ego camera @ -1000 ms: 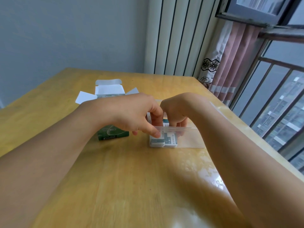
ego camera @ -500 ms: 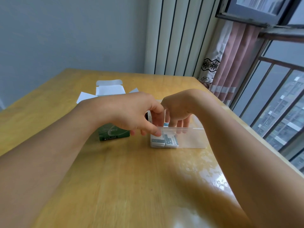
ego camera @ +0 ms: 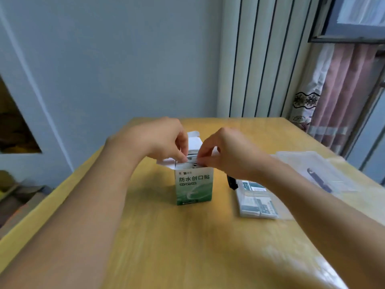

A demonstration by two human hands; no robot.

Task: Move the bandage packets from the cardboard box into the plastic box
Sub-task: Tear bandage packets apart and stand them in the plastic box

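A green and white cardboard box (ego camera: 194, 185) stands upright mid-table with its top flaps open. Both hands are at its mouth. My left hand (ego camera: 164, 140) and my right hand (ego camera: 227, 152) each pinch the bandage packets (ego camera: 192, 158) that stick out of the opening. To the right lies the clear plastic box (ego camera: 285, 215), low and open, with a stack of packets (ego camera: 257, 200) in its near left part. My right forearm crosses over the plastic box and hides part of it.
The clear lid (ego camera: 316, 174) of the plastic box lies further right with a dark mark on it. A small black object (ego camera: 232, 181) stands between the two boxes. The wooden table (ego camera: 187, 247) ends near a curtain and window at right.
Both hands left the plastic box and moved left to the cardboard box's opening, where they now pinch packets. The view has swung left, so the plastic box now sits at right.
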